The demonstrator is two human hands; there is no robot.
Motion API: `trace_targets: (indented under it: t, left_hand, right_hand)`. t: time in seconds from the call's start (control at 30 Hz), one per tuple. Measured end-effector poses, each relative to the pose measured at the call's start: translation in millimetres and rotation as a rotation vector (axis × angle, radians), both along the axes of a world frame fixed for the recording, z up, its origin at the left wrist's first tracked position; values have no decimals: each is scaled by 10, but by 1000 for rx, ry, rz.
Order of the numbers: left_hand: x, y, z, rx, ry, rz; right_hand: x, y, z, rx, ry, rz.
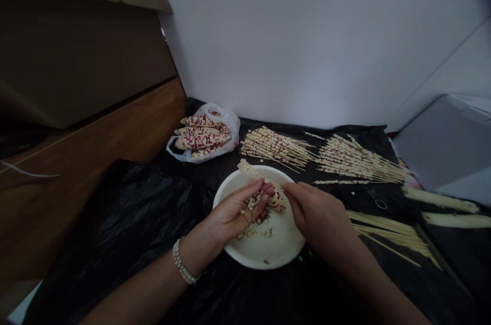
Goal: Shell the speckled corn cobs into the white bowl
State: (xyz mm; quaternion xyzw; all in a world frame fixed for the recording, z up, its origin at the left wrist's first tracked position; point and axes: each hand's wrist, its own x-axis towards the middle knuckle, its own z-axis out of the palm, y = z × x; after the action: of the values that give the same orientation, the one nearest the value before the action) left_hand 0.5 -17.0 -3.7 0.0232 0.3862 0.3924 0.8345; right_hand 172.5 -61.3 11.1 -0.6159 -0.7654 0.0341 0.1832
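Corn cob [253, 173]: lies slanted over the white bowl [276, 259], near the middle of the table, its far end already bare.
Right hand [318, 215]: pinches the cob's near end, fingers closed on it.
Left hand [233, 215]: palm up and half curled, cupping loose kernels [251, 203], fingertips against the cob.
Doing it well: from where I stand, keep the cob low over the bowl, push along one row with the thumb, and tip the cupped kernels out before they spill.
Watch: stray kernels would show poorly on the creased black sheet [146, 212].
Around: a bag of cobs [203, 138] far left, threaded skewers [276, 146] beyond the bowl, bare skewers [387, 230] right.
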Motion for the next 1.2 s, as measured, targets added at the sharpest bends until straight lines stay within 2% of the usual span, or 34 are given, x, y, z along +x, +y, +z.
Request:
trace_targets:
  t: [0.1,0.23,0.43,0.67,0.87,0.97,1.1,1.2]
  left_hand:
    - [-16,2,-14,-20,-98,-74]
    - [-52,3,-56,57,-215,-168]
    - [-55,-12,-74,77,-272,-207]
    - [-45,-36,-73,96,-331,-277]
    - [-34,-45,-93,86,-231,-245]
    - [-29,-44,-132,74,-181,-243]
    - [-32,-38,-153,112,-220,-275]
    - [-22,-49,-126,146,-259,-283]
  right_hand:
    - [18,5,23,-3,126,38]
    - [-3,26,-5,6,239,101]
    - [-54,44,-125,-6,304,206]
    - [-115,34,-207,6,244,186]
    - [-32,99,-137,-13,411,219]
    - [12,123,-99,-7,421,193]
    - [0,110,-99,37,407,126]
    - [-66,73,-114,-21,418,174]
